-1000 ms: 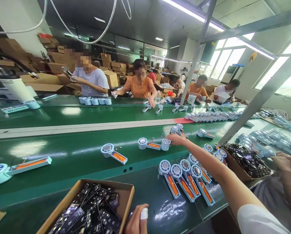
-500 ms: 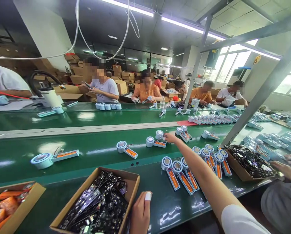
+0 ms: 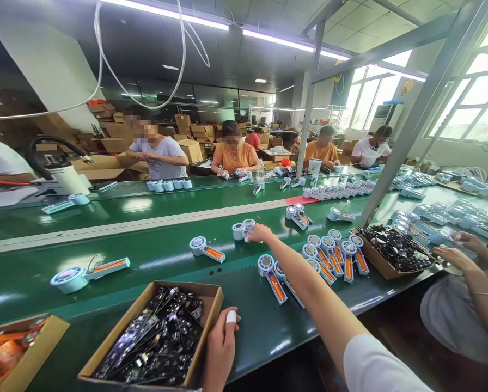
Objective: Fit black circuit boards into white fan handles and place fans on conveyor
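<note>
- At far left, a cardboard box (image 3: 43,340) with orange parts inside, on the near edge of the green table (image 3: 146,256).
- Just beyond it on the belt, a pale blue fan unit (image 3: 86,274) lying flat, round head to the left, orange strip along its handle.
- Near the front edge, a second cardboard carton (image 3: 205,326) filled with dark circuit boards (image 3: 158,340).
- Left hand (image 3: 219,351) resting against the right wall of that carton, fingers loosely curled, nothing gripped; white tape on the thumb tip.
- Farther up the belt, another fan unit on the belt (image 3: 206,249), well apart from both hands.
- Right hand (image 3: 259,233) stretched far forward with the arm straight, fingers closed around a fan unit with two round heads (image 3: 244,230), seemingly a pair lying together, though the view is too small to be sure; item still low on the belt, in the middle of the table.
- Right of the arm, a row of finished-looking fan units (image 3: 334,253) laid side by side, handles toward the near edge.
- Beyond them, a third box of boards (image 3: 385,267) beside a slanted metal post (image 3: 407,130).
- At far right, a neighbouring person's hands (image 3: 458,250) over that box's corner.
- Across the belt, several seated people working at the far side.
</note>
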